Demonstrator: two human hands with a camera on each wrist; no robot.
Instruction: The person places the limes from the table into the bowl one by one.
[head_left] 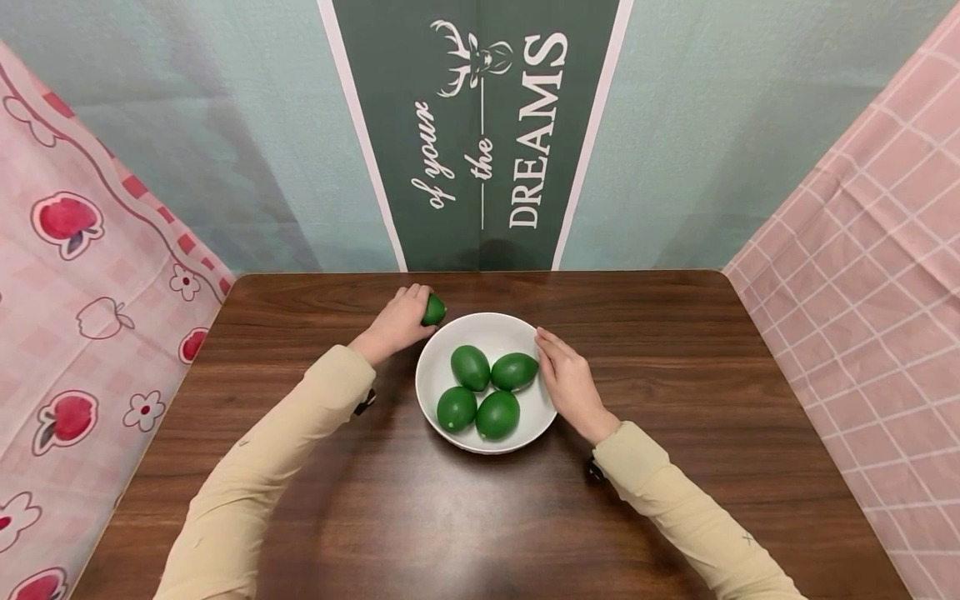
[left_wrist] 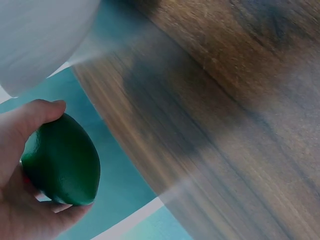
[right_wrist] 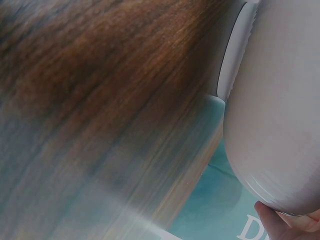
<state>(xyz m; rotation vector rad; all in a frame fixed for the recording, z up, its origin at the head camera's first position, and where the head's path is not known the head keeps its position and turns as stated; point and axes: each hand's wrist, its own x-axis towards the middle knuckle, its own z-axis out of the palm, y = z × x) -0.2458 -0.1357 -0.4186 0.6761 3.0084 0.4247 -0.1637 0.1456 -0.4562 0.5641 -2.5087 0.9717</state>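
Note:
In the head view a white bowl (head_left: pixel 489 327) stands on the table, holding several smooth green limes such as one lime (head_left: pixel 498 415). My left hand (head_left: pixel 399 321) is just beyond the bowl's far left side and grips another lime (head_left: pixel 433 310). The left wrist view shows thumb and fingers curled round this held lime (left_wrist: pixel 67 159). At the bowl's right side, my right hand (head_left: pixel 570 383) holds the rim. From the right wrist, a fingertip (right_wrist: pixel 265 212) appears against the bowl's outer wall (right_wrist: pixel 275 115), while most of that hand is out of frame.
The dark wooden table (head_left: pixel 675 350) ends at a green and teal backdrop (head_left: pixel 480 242). Pink printed cloth (head_left: pixel 97 333) hangs along the left side, pink checked cloth (head_left: pixel 870 292) along the right.

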